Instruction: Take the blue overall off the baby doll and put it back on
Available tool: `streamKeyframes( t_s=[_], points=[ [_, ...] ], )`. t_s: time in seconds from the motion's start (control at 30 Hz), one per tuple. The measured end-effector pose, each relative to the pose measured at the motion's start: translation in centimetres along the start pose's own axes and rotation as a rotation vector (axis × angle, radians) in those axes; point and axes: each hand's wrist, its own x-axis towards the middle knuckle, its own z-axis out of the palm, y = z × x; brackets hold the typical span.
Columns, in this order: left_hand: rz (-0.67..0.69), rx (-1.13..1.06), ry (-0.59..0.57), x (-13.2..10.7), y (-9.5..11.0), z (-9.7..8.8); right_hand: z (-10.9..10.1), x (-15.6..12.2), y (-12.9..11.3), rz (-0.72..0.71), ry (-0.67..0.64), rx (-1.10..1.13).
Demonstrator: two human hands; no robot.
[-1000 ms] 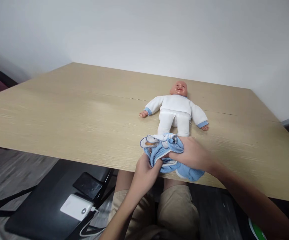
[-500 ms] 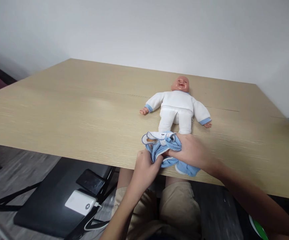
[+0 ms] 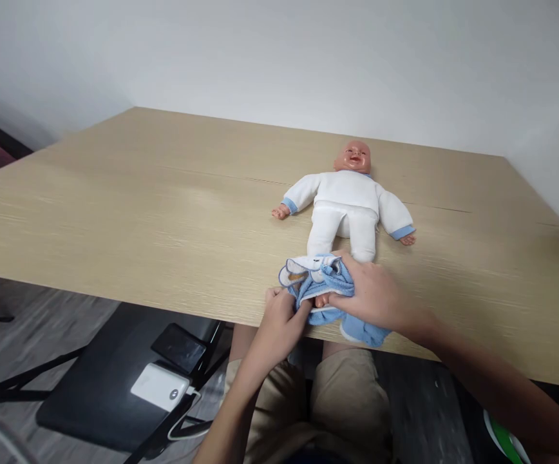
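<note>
A baby doll [image 3: 347,190] in a white top and white leggings with blue cuffs lies on its back, head away from me. At its feet is a bunched blue terry garment [image 3: 325,283] with white trim and a white animal-shaped patch. My left hand [image 3: 283,322] pinches the garment's left edge between thumb and fingers. My right hand [image 3: 376,293] closes around its right side, over the doll's lower leg. Inside the garment's opening, the toes of a doll foot [image 3: 322,300] show. The other foot is hidden. Part of the garment [image 3: 366,332] hangs at the table's front edge.
The wooden table [image 3: 163,212] reaches back to a white wall. Below its left front edge, a black folding chair [image 3: 96,380] holds a black phone [image 3: 180,348] and a white power bank [image 3: 160,386] with a cable. A green and white object [image 3: 504,438] sits low at right.
The doll's toes show more clearly in the garment's opening now. Both hands keep their grip on the cloth, with only slight movement. The whole view has shifted a little.
</note>
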Motion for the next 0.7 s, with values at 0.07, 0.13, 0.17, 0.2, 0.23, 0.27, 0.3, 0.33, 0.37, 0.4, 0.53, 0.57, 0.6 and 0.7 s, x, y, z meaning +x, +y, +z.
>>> streamKeyframes(
  t_s=[0.07,0.13,0.17,0.2,0.23,0.27,0.3,0.33,0.37,0.4,0.53,0.57,0.6,0.7],
  points=[
    [0.045,-0.09,0.045,0.0,-0.3,0.3,0.0,0.0,0.5,-0.029,0.0,0.085],
    [0.101,-0.201,0.094,0.1,-0.2,0.6,0.0,0.1,1.0,-0.039,0.0,0.126],
    [0.136,-0.261,0.116,0.3,-0.1,0.8,-0.2,0.2,1.3,-0.046,-0.005,0.14],
    [0.173,-0.318,0.133,0.5,0.0,0.9,-0.3,0.3,1.6,-0.059,-0.009,0.16],
    [0.206,-0.367,0.145,0.8,0.1,1.1,-0.5,0.4,1.9,-0.08,-0.012,0.189],
    [0.232,-0.403,0.153,1.0,0.2,1.2,-0.7,0.5,2.3,-0.107,-0.014,0.225],
    [0.257,-0.428,0.161,1.3,0.2,1.3,-0.9,0.8,2.6,-0.136,-0.014,0.268],
    [0.279,-0.442,0.172,1.6,0.2,1.4,-1.0,1.0,3.0,-0.164,-0.013,0.313],
    [0.299,-0.448,0.19,1.9,0.1,1.5,-1.0,1.3,3.3,-0.189,-0.01,0.359],
    [0.316,-0.446,0.215,2.2,-0.1,1.5,-1.0,1.6,3.7,-0.211,-0.006,0.4],
    [0.322,-0.419,0.289,3.0,-0.5,1.1,-0.6,2.6,4.7,-0.272,0.007,0.48],
    [0.318,-0.416,0.282,3.1,-0.5,0.9,-0.5,2.7,4.9,-0.279,0.01,0.481],
    [0.314,-0.413,0.265,3.2,-0.5,0.7,-0.4,2.8,5.1,-0.286,0.012,0.48],
    [0.308,-0.403,0.211,3.2,-0.5,0.3,-0.2,2.8,5.4,-0.3,0.018,0.468]
  ],
)
